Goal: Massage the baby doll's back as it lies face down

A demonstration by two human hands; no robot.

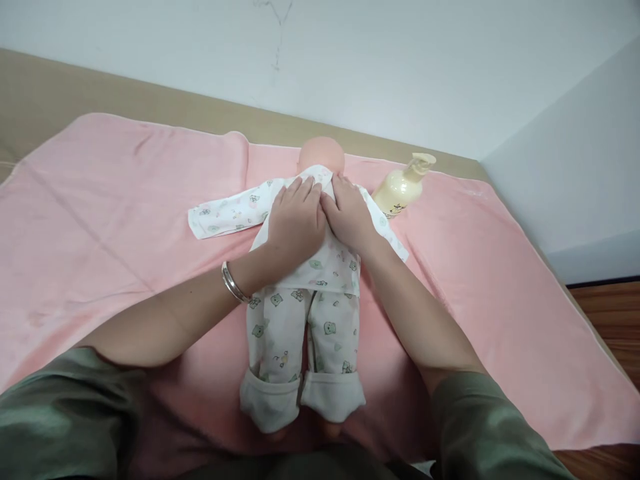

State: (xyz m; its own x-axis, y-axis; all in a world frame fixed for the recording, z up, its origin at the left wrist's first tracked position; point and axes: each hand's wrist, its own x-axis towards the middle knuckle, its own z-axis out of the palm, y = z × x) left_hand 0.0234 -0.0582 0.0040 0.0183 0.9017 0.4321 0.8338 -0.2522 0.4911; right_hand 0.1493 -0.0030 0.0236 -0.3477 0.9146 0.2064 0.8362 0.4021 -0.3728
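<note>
A baby doll [325, 153] lies stretched out in the middle, its bald head pointing away from me and its legs toward me. It wears a white printed shirt [325, 267] and matching trousers [330, 327] with rolled-up cuffs. My left hand [297, 223] rests flat on the upper part of the shirt, fingers extended toward the head. Beside it, my right hand [350, 213] lies on the shirt as well, fingers stretched out, thumb close to the left hand. Both hands cover part of the collar area. The left sleeve [230, 215] spreads out flat to the side.
Under the doll, a pink blanket [500, 300] covers a beige padded surface [200, 107]. A pale yellow pump bottle [400, 190] leans or stands right of the doll's shoulder. A white wall [375, 67] rises behind; wooden floor [607, 313] shows at far right.
</note>
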